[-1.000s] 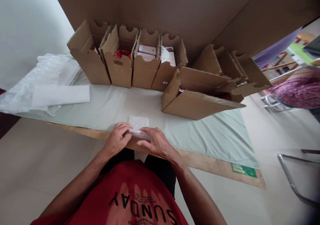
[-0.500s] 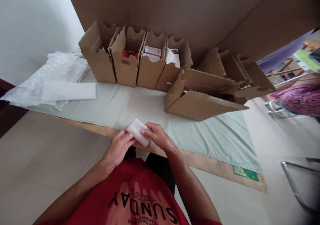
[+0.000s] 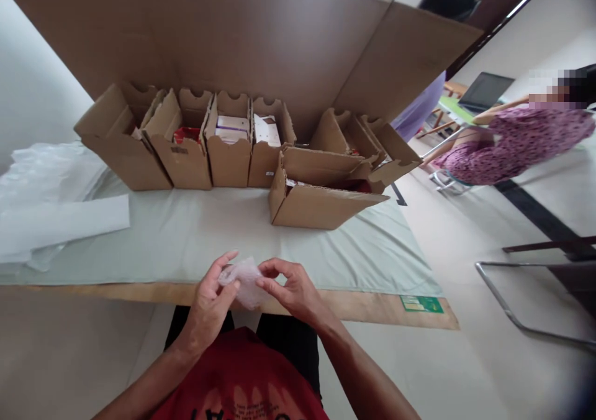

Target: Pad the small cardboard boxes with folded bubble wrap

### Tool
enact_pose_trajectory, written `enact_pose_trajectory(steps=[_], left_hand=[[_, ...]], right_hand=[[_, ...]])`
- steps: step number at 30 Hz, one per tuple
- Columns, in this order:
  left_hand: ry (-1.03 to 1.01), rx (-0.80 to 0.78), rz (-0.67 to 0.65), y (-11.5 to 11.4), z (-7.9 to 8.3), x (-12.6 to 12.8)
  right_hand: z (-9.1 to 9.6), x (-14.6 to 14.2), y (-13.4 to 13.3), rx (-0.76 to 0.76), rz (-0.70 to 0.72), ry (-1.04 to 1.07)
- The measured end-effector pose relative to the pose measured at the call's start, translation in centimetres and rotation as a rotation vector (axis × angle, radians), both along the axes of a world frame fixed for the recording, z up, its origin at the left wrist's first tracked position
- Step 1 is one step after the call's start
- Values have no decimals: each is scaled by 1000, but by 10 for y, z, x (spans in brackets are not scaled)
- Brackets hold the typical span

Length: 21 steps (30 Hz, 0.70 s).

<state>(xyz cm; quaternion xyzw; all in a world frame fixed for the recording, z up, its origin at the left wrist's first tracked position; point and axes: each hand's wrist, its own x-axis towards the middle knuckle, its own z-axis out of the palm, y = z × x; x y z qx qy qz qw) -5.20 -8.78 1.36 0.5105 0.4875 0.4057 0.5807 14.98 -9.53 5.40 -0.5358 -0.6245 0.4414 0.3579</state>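
Note:
A small piece of whitish, translucent bubble wrap (image 3: pixel 248 285) is held between both hands, just over the table's front edge. My left hand (image 3: pixel 213 296) pinches its left side, with the thumb in front and the index finger raised behind. Thumb and fingertips of my right hand (image 3: pixel 291 288) grip its upper right edge. The wrap looks loose and crumpled at the left; whether anything lies inside it I cannot tell.
Several open cardboard boxes (image 3: pixel 229 159) stand upright along the back, holding small packages. Another cardboard box (image 3: pixel 321 212) lies nearer, at right. Bubble wrap sheets (image 3: pixel 60 218) are piled at left. A tall cardboard panel (image 3: pixel 261 41) rises behind. A seated person (image 3: pixel 507 140) is at far right.
The bubble wrap was flat and neatly rectangular; now it is crumpled, with its left side opened out. My left hand has shifted its grip to a pinch. The camera view has swung right and up.

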Motion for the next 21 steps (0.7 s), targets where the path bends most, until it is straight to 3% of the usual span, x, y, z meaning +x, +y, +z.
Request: enact_pose_trajectory(steps=[5, 8, 11, 14, 16, 18, 21], left_hand=[[140, 295, -128, 17, 18, 21], [221, 651, -167, 40, 38, 34], [336, 971, -144, 76, 64, 54], [377, 1059, -171, 113, 82, 82], [373, 1061, -215, 129, 85, 98], [370, 1093, -262, 135, 82, 107], [371, 1153, -299, 131, 72, 110]], right_hand=[[27, 24, 0, 173, 8, -250], [57, 51, 6, 306, -10, -315], [94, 87, 16, 486, -172, -394], [128, 124, 30, 695, -488, -619], [144, 143, 43, 769, -647, -801], [154, 157, 59, 808, -686, -929], [162, 170, 80, 885, -550, -988]])
